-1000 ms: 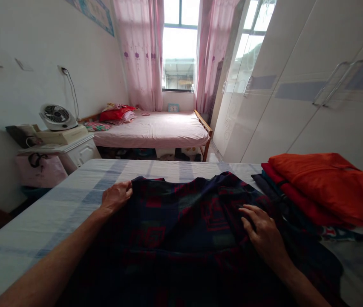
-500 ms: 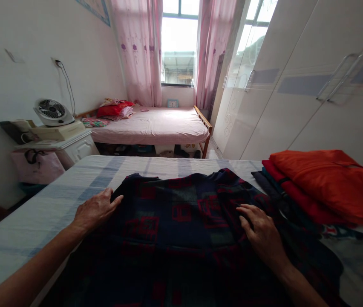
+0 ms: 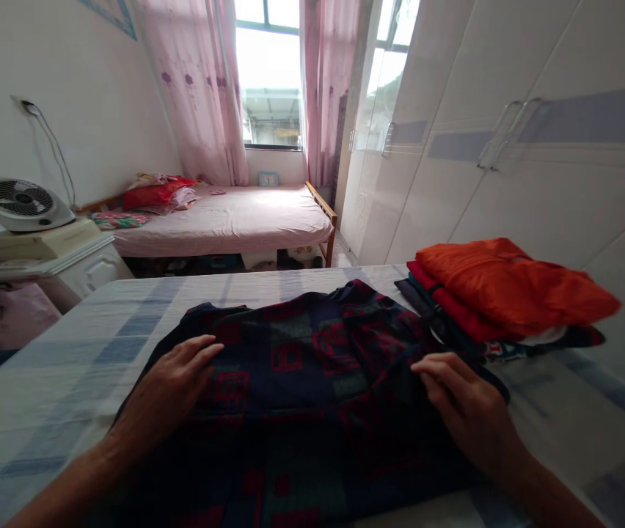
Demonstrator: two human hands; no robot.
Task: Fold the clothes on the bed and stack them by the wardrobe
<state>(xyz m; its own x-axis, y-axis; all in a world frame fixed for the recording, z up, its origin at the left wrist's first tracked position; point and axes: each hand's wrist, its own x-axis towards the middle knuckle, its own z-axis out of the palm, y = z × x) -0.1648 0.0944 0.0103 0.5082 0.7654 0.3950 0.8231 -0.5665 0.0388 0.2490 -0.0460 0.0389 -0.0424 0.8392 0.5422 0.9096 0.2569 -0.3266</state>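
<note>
A dark navy shirt (image 3: 290, 381) with red and green patterned squares lies spread on the bed in front of me. My left hand (image 3: 183, 374) rests on the shirt's left side, its fingers stretched out over the cloth. On the opposite side my right hand (image 3: 463, 392) pinches the fabric between thumb and fingers. The shirt's lower part is in deep shadow, and its near edge is hard to make out.
A folded clothes stack (image 3: 510, 293), orange on top, sits at the right on the striped bedsheet (image 3: 141, 323). White wardrobe doors (image 3: 455, 198) stand along the right. Beyond are a pink-covered bed (image 3: 235, 220) and, at left, a fan (image 3: 26, 202) on a cabinet.
The view has turned to the right. My left hand has moved from the shirt's left edge onto its cloth. My right fingers have closed on the fabric, and the shirt's right side reaches out less.
</note>
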